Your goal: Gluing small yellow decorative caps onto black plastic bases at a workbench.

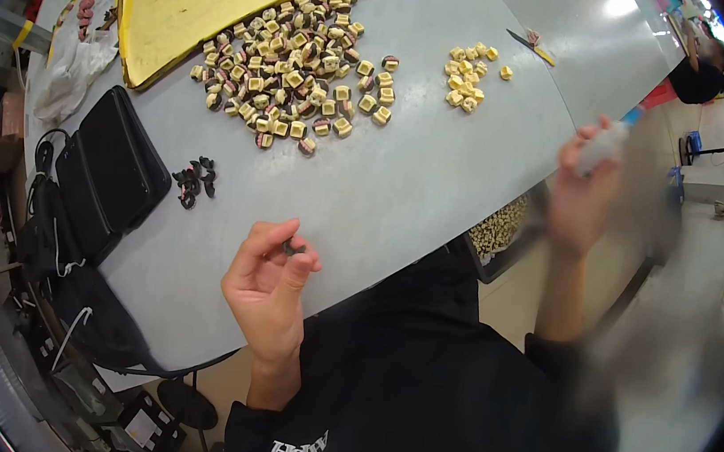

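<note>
Dark piece [292,248]: pinched between the thumb and fingertips of my left hand [269,285], above the grey table [364,204].
Whitish bottle [601,151]: gripped in my right hand [581,196], blurred, near the table's edge.
Dark curved bits [195,178]: a small pile beyond my left hand, beside the black case [111,171].
Two-tone blocks [294,79]: heaped beside the yellow tray [208,8].
Cream blocks [465,79]: grouped to the heap's right.
</note>
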